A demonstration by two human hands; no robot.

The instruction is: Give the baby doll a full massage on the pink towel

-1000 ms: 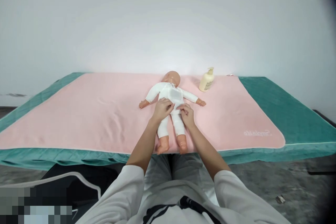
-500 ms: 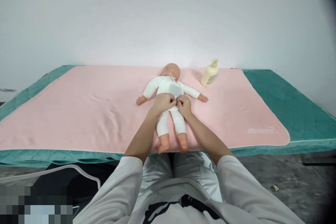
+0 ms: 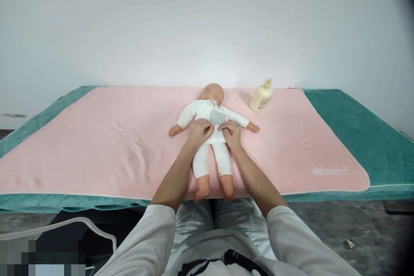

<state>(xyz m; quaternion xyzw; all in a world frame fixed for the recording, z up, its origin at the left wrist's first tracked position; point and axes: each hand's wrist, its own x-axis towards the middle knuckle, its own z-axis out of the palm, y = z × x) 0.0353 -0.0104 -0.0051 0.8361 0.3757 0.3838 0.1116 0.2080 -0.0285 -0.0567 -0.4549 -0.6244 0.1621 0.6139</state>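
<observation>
A baby doll in white with bare hands and feet lies on its back, feet towards me. Across its chest is a pale grey-white panel, slightly raised. My left hand rests at the left of the doll's belly, its thumb and fingers pinched together just below the panel. From the other side my right hand touches the belly, fingertips bent in and closed. A narrow strip of white belly shows between the two hands. What the fingertips pinch is too small to make out.
A cream pump bottle stands beyond the doll's outstretched right-side arm. Under everything lies a pink mat on a green-covered table, which backs onto a pale wall. A white tube or cable curves below at the left.
My hands have moved a little apart, showing more of the belly between them. The panel on the chest looks more lifted and bent. The whole view has shifted slightly.
</observation>
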